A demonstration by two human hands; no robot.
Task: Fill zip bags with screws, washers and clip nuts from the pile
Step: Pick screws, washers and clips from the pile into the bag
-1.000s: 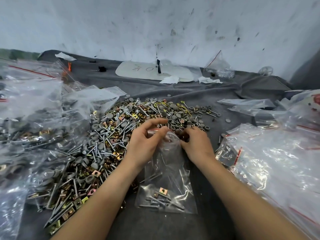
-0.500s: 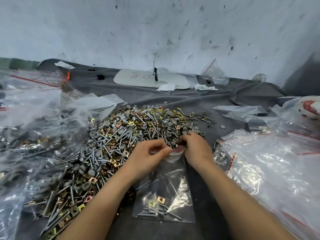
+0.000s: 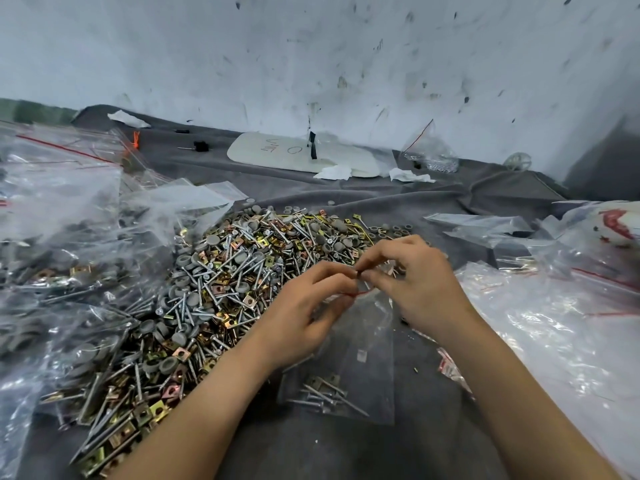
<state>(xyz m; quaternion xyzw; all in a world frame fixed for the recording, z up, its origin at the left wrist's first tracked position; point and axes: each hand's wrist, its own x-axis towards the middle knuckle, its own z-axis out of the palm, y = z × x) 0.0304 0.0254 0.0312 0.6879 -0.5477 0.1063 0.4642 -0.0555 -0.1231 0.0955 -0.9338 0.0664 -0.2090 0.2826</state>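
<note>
Nearest, both forearms are cut off by the lower edge. Between them a clear plastic zip bag (image 3: 360,344) lies on the grey cloth-covered table (image 3: 346,452), with a few silver screws and brass clip nuts in its bottom. The left hand (image 3: 308,317) and right hand (image 3: 419,282) each pinch its red-striped top, and their fingers hide whether the seal is closed. Just left spreads the pile of screws, grey washers and clip nuts (image 3: 225,278). Blurred filled plastic bags (image 3: 52,271) sit far left. By the wall lies a white oval board (image 3: 301,154) with illegible writing.
</note>
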